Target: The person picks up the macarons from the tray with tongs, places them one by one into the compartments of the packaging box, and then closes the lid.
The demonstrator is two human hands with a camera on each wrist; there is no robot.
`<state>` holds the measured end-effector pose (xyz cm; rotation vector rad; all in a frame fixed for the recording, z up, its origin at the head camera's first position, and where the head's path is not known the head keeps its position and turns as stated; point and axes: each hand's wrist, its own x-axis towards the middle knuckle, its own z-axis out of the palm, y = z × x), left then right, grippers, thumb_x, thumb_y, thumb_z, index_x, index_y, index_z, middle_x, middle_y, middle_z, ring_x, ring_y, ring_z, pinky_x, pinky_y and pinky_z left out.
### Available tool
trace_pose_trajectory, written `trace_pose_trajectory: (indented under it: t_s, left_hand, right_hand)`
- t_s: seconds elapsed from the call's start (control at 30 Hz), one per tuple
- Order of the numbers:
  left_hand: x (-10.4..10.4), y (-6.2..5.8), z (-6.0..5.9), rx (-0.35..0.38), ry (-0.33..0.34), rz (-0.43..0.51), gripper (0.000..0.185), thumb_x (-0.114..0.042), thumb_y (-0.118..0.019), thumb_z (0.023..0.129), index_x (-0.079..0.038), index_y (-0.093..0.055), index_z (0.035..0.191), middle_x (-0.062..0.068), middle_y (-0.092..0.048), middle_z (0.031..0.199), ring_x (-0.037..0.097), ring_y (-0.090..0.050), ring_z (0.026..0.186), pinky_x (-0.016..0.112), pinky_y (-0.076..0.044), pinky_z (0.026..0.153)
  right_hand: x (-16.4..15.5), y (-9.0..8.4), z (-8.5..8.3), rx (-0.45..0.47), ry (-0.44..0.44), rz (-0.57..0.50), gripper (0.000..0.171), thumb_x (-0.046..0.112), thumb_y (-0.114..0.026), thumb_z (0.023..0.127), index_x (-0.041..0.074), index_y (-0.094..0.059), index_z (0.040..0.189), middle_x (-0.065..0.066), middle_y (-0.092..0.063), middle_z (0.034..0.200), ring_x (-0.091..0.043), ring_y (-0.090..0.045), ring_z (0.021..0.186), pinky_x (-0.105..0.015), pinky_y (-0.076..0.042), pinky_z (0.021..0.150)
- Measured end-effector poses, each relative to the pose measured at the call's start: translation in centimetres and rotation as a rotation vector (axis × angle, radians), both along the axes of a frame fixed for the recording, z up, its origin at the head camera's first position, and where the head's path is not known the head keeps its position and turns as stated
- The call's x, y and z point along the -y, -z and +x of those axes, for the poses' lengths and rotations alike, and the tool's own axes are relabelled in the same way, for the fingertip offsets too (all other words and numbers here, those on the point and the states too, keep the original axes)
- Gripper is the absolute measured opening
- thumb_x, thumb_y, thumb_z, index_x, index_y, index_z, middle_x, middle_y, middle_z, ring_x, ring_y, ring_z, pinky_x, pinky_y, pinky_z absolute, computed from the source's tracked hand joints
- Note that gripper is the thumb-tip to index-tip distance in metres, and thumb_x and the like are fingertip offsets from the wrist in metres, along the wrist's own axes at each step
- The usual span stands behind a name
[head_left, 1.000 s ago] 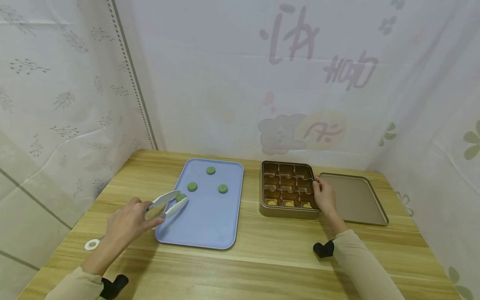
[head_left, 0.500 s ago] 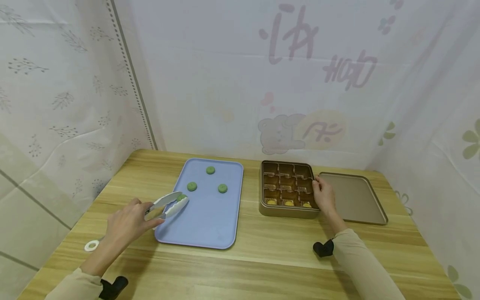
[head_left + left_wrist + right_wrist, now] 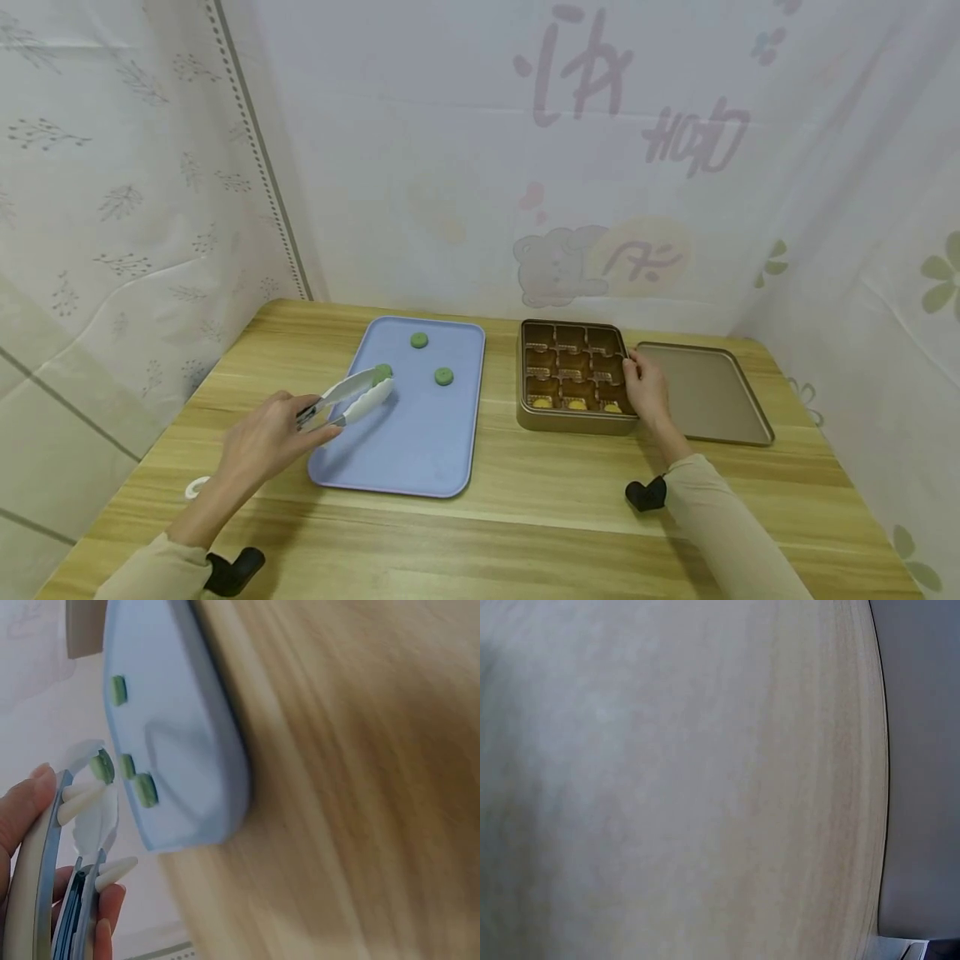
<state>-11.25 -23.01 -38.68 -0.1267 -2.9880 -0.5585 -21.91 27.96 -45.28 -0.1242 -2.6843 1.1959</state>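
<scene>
Holding a round green cookie (image 3: 101, 766) clear of the rectangular pale-blue tray (image 3: 412, 458) looked like the step in hand. The left hand (image 3: 266, 437) was curled round metal tongs (image 3: 367, 401) with white scalloped tips clamped on that cookie; three more green cookies (image 3: 146, 790) lay on the tray. The right hand (image 3: 647, 390) gripped the right side of a square bronze tin (image 3: 573, 422), whose brown plastic insert (image 3: 573, 392) held yellow pieces (image 3: 577, 404) in its front compartments. The next move seemed to need a steady squeeze and height over the tray's rim and tin's wall. Wooden table (image 3: 497, 400) between them left crossing room; a flat bronze lid (image 3: 708, 392) lay right of the tin.
</scene>
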Motion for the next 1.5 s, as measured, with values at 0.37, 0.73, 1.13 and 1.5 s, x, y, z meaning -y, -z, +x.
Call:
trace_pose_trajectory:
  t_s: [0.37,0.73,1.13,1.5]
  left_hand:
    - [-4.3,-1.5,-2.4,-0.055,0.076,0.067,0.06,-0.04,-0.079,0.078,0.0,-0.066,0.122,0.013,-0.061,0.086,0.015,-0.042,0.062,0.025,-0.03,0.049]
    - [-10.9,-1.6,-5.5,-0.099,0.159,0.099,0.058,-0.043,-0.081,0.075,-0.007,-0.07,0.119,0.011,-0.066,0.092,0.016,-0.051,0.07,0.026,-0.035,0.053]
    - [-16.1,-1.1,-7.4,-0.057,0.213,0.08,0.054,-0.046,-0.081,0.075,-0.014,-0.072,0.117,0.005,-0.062,0.086,0.013,-0.048,0.066,0.025,-0.034,0.048]
    - [-18.9,-0.7,-8.3,-0.025,0.224,0.025,0.052,-0.049,-0.079,0.077,-0.016,-0.072,0.117,0.005,-0.065,0.093,0.014,-0.053,0.071,0.029,-0.041,0.053]
  right_hand:
    - [0.1,-0.2,0.1,-0.017,0.003,0.012,0.042,0.014,-0.039,0.106,-0.008,-0.045,0.14,-0.033,-0.054,0.133,-0.046,-0.055,0.116,-0.056,-0.045,0.096]
    - [0.3,-0.1,0.1,-0.037,0.026,0.034,0.04,0.014,-0.04,0.105,-0.007,-0.049,0.138,-0.032,-0.062,0.118,-0.043,-0.061,0.1,-0.055,-0.048,0.087]
    - [0.2,0.1,0.0,-0.034,0.018,0.029,0.041,0.014,-0.039,0.106,-0.008,-0.047,0.139,-0.033,-0.059,0.124,-0.044,-0.06,0.107,-0.055,-0.047,0.091]
    - [0.1,0.3,0.0,-0.033,0.015,0.033,0.041,0.015,-0.039,0.106,-0.007,-0.047,0.14,-0.033,-0.06,0.123,-0.044,-0.061,0.105,-0.056,-0.048,0.09]
